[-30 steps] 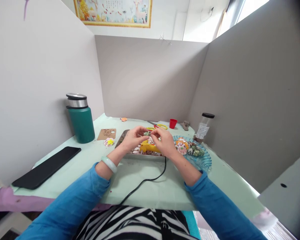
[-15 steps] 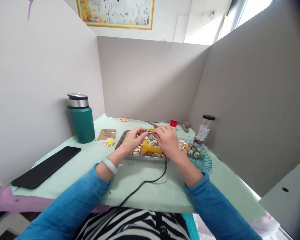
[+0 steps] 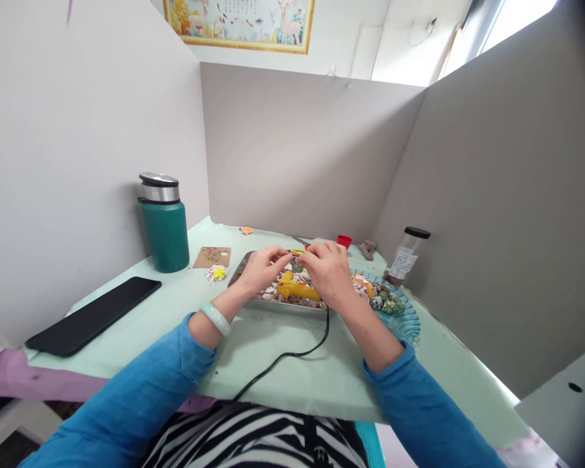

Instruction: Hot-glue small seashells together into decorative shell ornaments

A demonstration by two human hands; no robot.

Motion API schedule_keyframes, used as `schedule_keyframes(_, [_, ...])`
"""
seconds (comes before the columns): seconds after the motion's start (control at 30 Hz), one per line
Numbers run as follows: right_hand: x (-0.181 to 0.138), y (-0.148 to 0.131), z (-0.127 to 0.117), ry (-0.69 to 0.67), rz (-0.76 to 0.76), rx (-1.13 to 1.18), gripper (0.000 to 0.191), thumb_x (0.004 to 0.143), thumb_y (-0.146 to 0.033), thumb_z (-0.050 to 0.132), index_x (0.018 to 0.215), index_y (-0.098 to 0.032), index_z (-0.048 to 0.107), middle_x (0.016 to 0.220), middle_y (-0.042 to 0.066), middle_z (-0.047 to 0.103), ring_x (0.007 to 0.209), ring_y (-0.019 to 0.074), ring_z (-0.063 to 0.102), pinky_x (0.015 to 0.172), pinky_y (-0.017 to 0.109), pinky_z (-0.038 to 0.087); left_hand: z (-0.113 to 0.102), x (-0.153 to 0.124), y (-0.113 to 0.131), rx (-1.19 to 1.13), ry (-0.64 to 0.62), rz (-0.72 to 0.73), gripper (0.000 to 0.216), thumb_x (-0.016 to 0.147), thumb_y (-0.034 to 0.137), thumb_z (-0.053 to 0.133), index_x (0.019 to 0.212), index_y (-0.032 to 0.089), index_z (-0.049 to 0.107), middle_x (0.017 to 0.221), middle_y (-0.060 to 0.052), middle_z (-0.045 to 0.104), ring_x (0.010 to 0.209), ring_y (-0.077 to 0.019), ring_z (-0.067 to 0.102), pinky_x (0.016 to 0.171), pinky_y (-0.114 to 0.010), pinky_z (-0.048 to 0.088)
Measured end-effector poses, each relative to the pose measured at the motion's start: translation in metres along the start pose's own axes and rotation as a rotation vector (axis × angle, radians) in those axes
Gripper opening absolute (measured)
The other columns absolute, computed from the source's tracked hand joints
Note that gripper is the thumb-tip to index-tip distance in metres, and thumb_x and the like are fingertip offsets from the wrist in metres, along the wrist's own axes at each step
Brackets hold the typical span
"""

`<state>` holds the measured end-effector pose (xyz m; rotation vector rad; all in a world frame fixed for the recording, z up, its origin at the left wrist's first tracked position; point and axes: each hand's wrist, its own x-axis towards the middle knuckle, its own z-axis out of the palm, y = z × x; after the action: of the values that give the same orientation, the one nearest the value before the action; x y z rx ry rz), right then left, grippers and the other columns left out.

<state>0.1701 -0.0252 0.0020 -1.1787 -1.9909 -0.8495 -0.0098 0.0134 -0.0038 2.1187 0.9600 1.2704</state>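
My left hand (image 3: pixel 263 270) and my right hand (image 3: pixel 327 268) are raised over a metal tray (image 3: pixel 273 305), fingertips close together. Both are closed in a pinch; whatever lies between the fingers is too small or hidden to name. Below them in the tray, a yellow glue gun (image 3: pixel 299 288) rests on shells and small stones, its black cord (image 3: pixel 292 354) running down to the table's front edge. A greenish stone (image 3: pixel 297 266) shows between the hands. Just beyond the fingers, yellow-handled pliers (image 3: pixel 297 251) are partly hidden.
To the right stand a blue glass plate (image 3: pixel 412 318) with speckled stones and a black-lidded jar (image 3: pixel 403 260). A red cup (image 3: pixel 344 241) is at the back. On the left are a green bottle (image 3: pixel 164 234), a black phone-like slab (image 3: pixel 97 315), a brown card (image 3: pixel 212 257) and a flower-topped disc (image 3: pixel 217 273).
The whole view has shifted slightly, so things appear a little further right. Both hands keep nearly the same pinched pose over the tray.
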Motion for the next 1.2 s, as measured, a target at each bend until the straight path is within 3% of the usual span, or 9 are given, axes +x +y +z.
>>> schedule_keyframes(0.33, [-0.002, 0.000, -0.002, 0.025, 0.002, 0.063, 0.014, 0.086, -0.021, 0.056, 0.076, -0.024, 0.065, 0.082, 0.004, 0.059, 0.084, 0.0194, 0.044, 0.079, 0.037, 0.027, -0.001, 0.000, 0.004, 0.013, 0.017, 0.017, 0.030, 0.080, 0.044, 0.051, 0.079, 0.017, 0.065, 0.069, -0.002, 0.063, 0.060, -0.0129, 0.055, 0.056, -0.023, 0.042])
schedule_keyframes(0.57, [-0.003, -0.002, -0.006, 0.073, 0.101, 0.161, 0.013, 0.087, -0.023, 0.054, 0.079, -0.023, 0.064, 0.087, 0.004, 0.060, 0.086, 0.0198, 0.046, 0.078, 0.035, 0.031, 0.000, -0.002, 0.004, -0.031, -0.012, -0.003, 0.029, 0.080, 0.043, 0.050, 0.077, 0.017, 0.063, 0.063, 0.000, 0.059, 0.059, -0.0123, 0.054, 0.054, -0.022, 0.042])
schedule_keyframes(0.83, [-0.004, -0.004, -0.002, 0.122, 0.168, 0.273, 0.012, 0.088, -0.024, 0.052, 0.082, -0.022, 0.062, 0.089, 0.004, 0.062, 0.088, 0.0205, 0.050, 0.080, 0.036, 0.033, 0.001, -0.002, 0.009, -0.230, -0.152, -0.163, 0.036, 0.081, 0.050, 0.051, 0.088, 0.016, 0.062, 0.066, -0.001, 0.062, 0.061, -0.0142, 0.061, 0.055, -0.024, 0.048])
schedule_keyframes(1.03, [-0.003, -0.009, -0.005, 0.115, 0.185, 0.348, 0.011, 0.087, -0.024, 0.052, 0.084, -0.022, 0.062, 0.089, 0.004, 0.062, 0.090, 0.0206, 0.052, 0.082, 0.037, 0.036, 0.001, -0.004, 0.013, -0.507, -0.308, -0.137, 0.041, 0.073, 0.040, 0.066, 0.105, 0.015, 0.059, 0.083, -0.005, 0.065, 0.070, -0.0144, 0.062, 0.069, -0.030, 0.052])
schedule_keyframes(1.2, [-0.004, -0.011, -0.004, 0.124, 0.188, 0.382, 0.012, 0.088, -0.025, 0.051, 0.083, -0.022, 0.062, 0.088, 0.005, 0.063, 0.089, 0.0211, 0.053, 0.082, 0.037, 0.037, 0.001, -0.004, 0.012, -0.558, -0.307, -0.105, 0.038, 0.070, 0.034, 0.070, 0.102, 0.015, 0.063, 0.094, -0.006, 0.065, 0.076, -0.0142, 0.060, 0.076, -0.031, 0.050])
